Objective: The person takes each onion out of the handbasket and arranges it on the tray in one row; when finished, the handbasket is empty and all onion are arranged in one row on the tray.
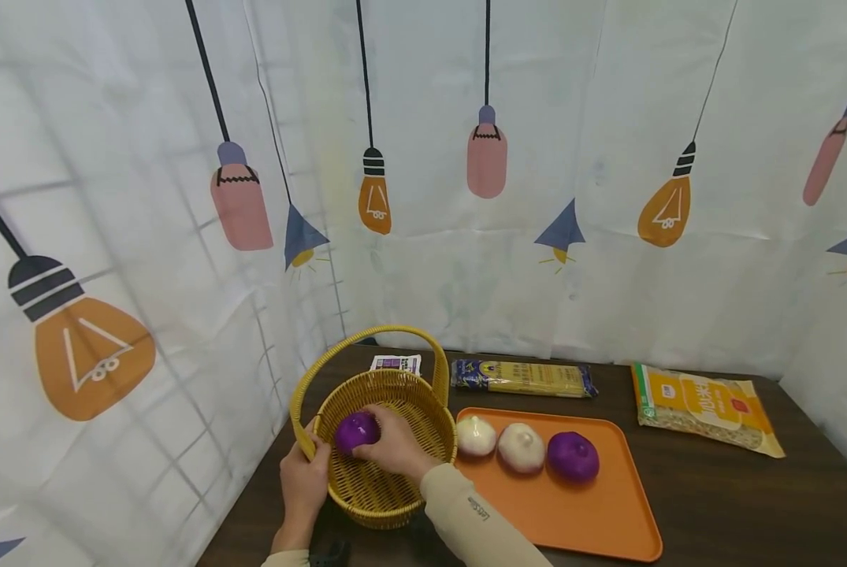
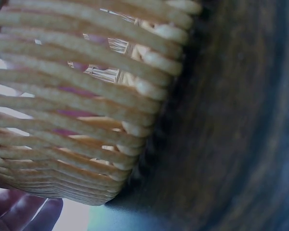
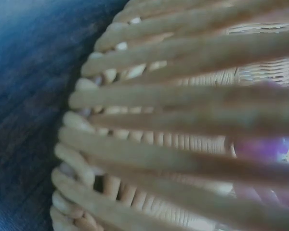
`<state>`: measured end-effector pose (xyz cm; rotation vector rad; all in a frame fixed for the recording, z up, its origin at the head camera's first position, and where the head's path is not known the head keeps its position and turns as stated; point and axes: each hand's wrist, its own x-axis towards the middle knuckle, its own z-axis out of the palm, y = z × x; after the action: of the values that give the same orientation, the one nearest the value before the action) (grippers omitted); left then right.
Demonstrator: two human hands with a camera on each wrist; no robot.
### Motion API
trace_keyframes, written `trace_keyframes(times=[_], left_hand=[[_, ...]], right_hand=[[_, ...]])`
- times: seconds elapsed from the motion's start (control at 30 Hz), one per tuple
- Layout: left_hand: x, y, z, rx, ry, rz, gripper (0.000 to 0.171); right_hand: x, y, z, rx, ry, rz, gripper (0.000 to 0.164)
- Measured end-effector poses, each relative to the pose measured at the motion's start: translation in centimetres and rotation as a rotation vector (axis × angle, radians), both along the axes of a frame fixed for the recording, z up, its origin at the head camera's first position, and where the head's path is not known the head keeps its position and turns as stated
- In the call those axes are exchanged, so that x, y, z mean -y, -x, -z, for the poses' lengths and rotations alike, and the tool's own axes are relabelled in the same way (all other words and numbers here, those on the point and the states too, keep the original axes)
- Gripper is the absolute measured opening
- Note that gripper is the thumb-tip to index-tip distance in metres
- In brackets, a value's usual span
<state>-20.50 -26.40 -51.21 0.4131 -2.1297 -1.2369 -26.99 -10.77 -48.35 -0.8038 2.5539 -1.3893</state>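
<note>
A yellow wicker basket [image 1: 395, 504] with a tall arched handle [image 1: 366, 335] stands on the dark table. My left hand [image 1: 304, 479] grips its left side, where the handle meets the rim. Inside the basket, my right hand [image 1: 395, 442] holds a shiny purple onion [image 1: 356, 431] with thumb and fingers, near the left wall. In the left wrist view the woven wall [image 2: 72, 110] fills much of the picture, with fingertips [image 2: 26, 211] showing at lower left. Through the weave in the right wrist view, the purple onion [image 3: 265, 147] shows in part.
Right of the basket, an orange tray [image 1: 572, 520] bears two white onions [image 1: 521, 448] and another purple onion [image 1: 573, 457]. Behind are a small white-and-purple packet [image 1: 398, 363], a noodle pack [image 1: 525, 378] and a bag of grains [image 1: 707, 409]. A printed curtain [image 1: 430, 276] hangs behind the table [image 1: 806, 512].
</note>
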Motion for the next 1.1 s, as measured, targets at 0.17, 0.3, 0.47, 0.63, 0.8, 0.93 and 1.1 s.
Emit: trace_keyframes(times=[0.17, 0.3, 0.47, 0.63, 0.8, 0.93, 1.1], left_hand=[[-0.01, 0.12, -0.1, -0.007, 0.018, -0.009, 0.013], [-0.01, 0.2, -0.09, -0.007, 0.0, 0.005, 0.01], [-0.06, 0.29, -0.02, -0.016, 0.0, 0.005, 0.005], [-0.04, 0.33, 0.08, -0.021, 0.013, -0.005, 0.005], [-0.04, 0.31, 0.11, -0.026, 0.017, -0.011, 0.007], [-0.06, 0.25, 0.14, -0.023, 0.007, -0.007, 0.004], [-0.02, 0.19, 0.21, -0.015, 0.013, -0.011, 0.014]], right_hand=[[-0.02, -0.03, 0.05, -0.018, -0.039, -0.011, 0.065], [-0.11, -0.28, -0.03, -0.026, -0.105, -0.025, 0.068], [-0.25, -0.5, -0.07, -0.014, -0.116, -0.041, 0.069], [-0.42, -0.65, -0.23, 0.05, -0.085, -0.037, 0.063], [-0.57, -0.78, -0.39, 0.079, -0.09, -0.051, 0.061], [-0.51, -0.8, -0.29, 0.098, -0.09, -0.092, 0.066], [-0.41, -0.78, -0.35, 0.087, -0.12, -0.14, 0.077]])
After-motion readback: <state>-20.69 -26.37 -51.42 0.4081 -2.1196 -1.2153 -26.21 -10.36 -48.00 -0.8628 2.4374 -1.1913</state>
